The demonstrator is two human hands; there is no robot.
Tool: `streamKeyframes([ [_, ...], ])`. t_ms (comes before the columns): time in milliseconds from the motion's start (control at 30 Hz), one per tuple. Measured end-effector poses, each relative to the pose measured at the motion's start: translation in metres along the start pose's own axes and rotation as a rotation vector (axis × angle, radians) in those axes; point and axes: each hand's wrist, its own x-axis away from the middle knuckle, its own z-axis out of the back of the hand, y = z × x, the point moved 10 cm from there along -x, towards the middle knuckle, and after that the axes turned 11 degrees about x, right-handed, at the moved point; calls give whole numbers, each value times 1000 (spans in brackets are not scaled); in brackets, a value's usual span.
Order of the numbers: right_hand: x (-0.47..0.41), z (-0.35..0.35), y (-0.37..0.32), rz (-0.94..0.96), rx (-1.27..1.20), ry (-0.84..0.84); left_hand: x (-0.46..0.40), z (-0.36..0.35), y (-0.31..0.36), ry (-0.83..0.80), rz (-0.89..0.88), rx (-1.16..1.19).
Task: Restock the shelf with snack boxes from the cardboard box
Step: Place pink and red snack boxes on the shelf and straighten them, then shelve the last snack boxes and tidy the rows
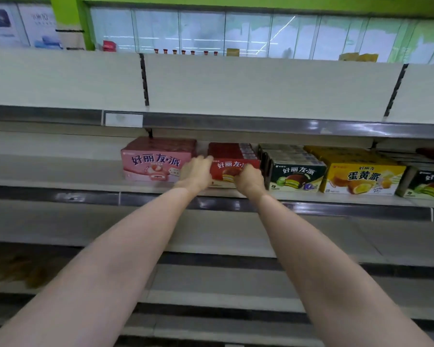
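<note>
A red snack box point(229, 169) stands at the front of the middle shelf point(85, 189), between a pink box point(153, 159) and a dark green box point(296, 176). My left hand point(197, 171) holds its left end with fingers over the top edge. On the box's right front, my right hand point(251, 180) curls its fingers against the face. More red boxes sit behind it. The cardboard box is out of view.
A yellow box point(361, 179) and another dark green box point(429, 184) continue the row to the right. The shelf left of the pink box is bare. An upper shelf point(236, 121) overhangs closely. Lower shelves point(223, 236) lie beneath my arms.
</note>
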Motion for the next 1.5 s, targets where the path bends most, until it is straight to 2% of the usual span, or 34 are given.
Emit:
streamKeyframes([
  [233, 91, -58, -128, 300, 45, -92, 86, 42, -101, -72, 91, 40],
  [400, 180, -141, -228, 449, 24, -234, 191, 92, -220, -67, 324, -46],
  [533, 276, -219, -319, 640, 48, -366, 303, 135, -323, -42, 520, -75],
  [833, 518, -337, -481, 1080, -7, -604, 565, 213, -474, -11, 990, -116],
  [1000, 664, -394, -543, 1363, -14, -724, 712, 260, -526, 118, 1250, -206],
  [1267, 872, -475, -624, 1691, -90, -1056, 921, 303, -597, 236, 1667, -250],
  [1500, 980, -549, -654, 1826, 50, -1270, 1022, 308, -631, 309, 1984, -175],
])
